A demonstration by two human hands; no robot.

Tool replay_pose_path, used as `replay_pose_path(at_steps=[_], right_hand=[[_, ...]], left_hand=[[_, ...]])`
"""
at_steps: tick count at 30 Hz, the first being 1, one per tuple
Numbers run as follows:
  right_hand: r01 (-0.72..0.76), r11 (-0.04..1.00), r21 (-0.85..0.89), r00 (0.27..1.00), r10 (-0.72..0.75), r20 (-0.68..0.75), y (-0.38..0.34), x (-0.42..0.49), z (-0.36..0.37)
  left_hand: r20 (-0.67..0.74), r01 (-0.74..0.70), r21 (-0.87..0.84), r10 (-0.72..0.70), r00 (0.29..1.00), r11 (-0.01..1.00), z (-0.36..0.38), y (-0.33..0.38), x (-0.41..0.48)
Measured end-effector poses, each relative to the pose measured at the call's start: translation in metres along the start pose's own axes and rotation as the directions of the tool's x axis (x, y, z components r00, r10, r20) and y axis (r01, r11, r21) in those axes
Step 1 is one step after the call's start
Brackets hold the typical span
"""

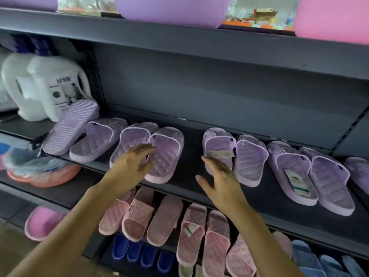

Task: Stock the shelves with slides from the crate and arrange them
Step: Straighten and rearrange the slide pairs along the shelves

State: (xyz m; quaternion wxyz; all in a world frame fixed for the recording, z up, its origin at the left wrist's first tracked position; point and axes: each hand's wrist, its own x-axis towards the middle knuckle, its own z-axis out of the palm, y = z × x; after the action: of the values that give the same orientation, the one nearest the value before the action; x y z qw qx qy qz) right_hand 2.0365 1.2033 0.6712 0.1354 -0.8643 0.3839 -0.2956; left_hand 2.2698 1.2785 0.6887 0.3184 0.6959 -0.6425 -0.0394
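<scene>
No writing can be read: the tag (pixel 219 154) on one purple slide (pixel 217 139) is blurred, another tag (pixel 296 182) shows only a logo and green stripes, and the white bag's (pixel 40 80) print is smeared. Purple slides lie in a row on the middle shelf (pixel 192 140). The left hand (pixel 130 164) reaches over a pair (pixel 167 158), fingers nearly straight, gripping nothing; contact cannot be told. The right hand (pixel 220 178), fingers spread wide and holding nothing, hovers at the tagged slide's heel.
</scene>
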Motion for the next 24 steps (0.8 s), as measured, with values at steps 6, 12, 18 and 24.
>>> replay_pose_path(at_steps=[6,12,18,24], right_hand=[[0.029,1.000,-0.012,0.998,-0.028,0.047,-0.035,0.021,0.033],[-0.044,0.997,-0.070,0.999,0.045,0.021,-0.063,0.042,0.063],[-0.160,0.984,-0.081,0.987,0.160,-0.013,-0.083,0.050,0.091],[-0.280,0.957,-0.073,0.959,0.275,-0.074,-0.091,0.049,0.102]], left_hand=[[0.013,0.013,-0.011,-0.013,1.000,1.000,-0.014,-0.039,0.001],[0.057,0.036,0.001,-0.036,0.998,0.999,-0.014,-0.076,0.021],[0.120,-0.092,-0.094,0.103,0.987,0.991,-0.009,-0.099,0.036],[0.182,-0.150,-0.213,0.190,0.965,0.965,-0.003,-0.110,0.051]])
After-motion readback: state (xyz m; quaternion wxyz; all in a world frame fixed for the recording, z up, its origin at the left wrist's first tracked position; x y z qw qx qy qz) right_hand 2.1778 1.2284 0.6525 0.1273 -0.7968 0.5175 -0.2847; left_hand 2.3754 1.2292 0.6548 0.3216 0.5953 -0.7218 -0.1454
